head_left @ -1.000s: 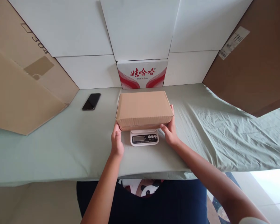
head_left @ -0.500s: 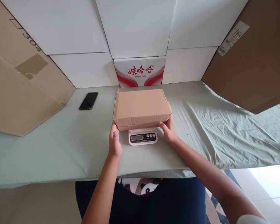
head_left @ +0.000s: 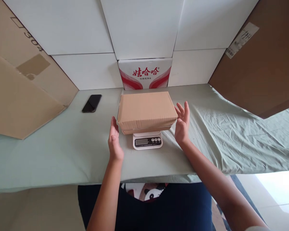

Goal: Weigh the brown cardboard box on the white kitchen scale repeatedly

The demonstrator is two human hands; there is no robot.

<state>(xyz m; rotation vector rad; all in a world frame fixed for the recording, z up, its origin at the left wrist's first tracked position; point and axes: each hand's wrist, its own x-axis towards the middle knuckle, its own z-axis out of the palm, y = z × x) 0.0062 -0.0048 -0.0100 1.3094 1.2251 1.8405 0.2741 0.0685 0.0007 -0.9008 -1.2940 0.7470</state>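
Note:
A closed brown cardboard box [head_left: 146, 109] rests on a white digital kitchen scale [head_left: 148, 141]. Its bulk hides the weighing platform, while the scale's display and buttons show in front. Just left of the box, my left hand [head_left: 115, 141] is held upright with fingers stretched and nothing in it. On the other side my right hand [head_left: 182, 123] is open, its fingers spread close to the box's right edge. Whether the right fingertips behind that corner still touch the box I cannot tell.
A black smartphone [head_left: 91, 103] lies on the green cloth [head_left: 62, 150] to the left. Behind stands a white and red carton [head_left: 145, 73] among white panels. Large cardboard sheets flank the table at left [head_left: 26, 96] and right [head_left: 260, 73].
Both hands have let go of the cardboard box and moved outward, the left to the left and the right to the right. The box stays on the scale.

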